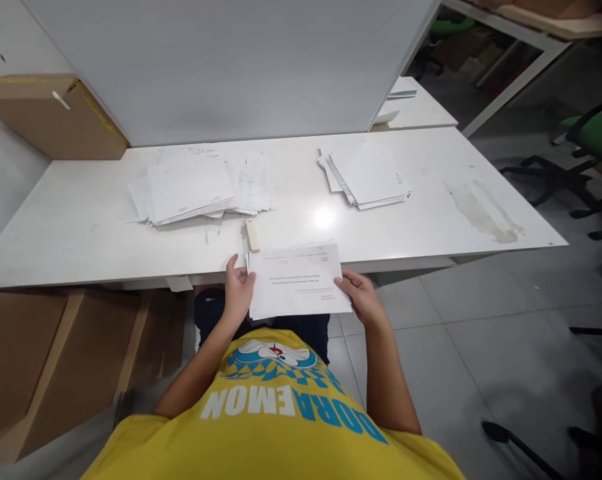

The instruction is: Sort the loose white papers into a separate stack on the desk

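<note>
Between my two hands is a small stack of printed paper sheets (pixel 298 283), held level over my lap at the table's front edge. My left hand (pixel 239 288) grips its left edge, thumb on top and the index finger sticking up. On the right edge, my right hand (pixel 361 295) pinches the sheets with the thumb above and the fingers underneath. Just beyond the sheets' far left corner lies a cream-coloured block, perhaps a stapler (pixel 251 235). The print on the top sheet is too small to read.
On the white table (pixel 291 227) lie a loose left paper pile (pixel 191 190) and a right paper pile (pixel 368 173). A grey panel (pixel 251 67) rises behind. Cardboard boxes (pixel 55 120) stand at the back left and below left. Office chairs (pixel 555 173) are at right.
</note>
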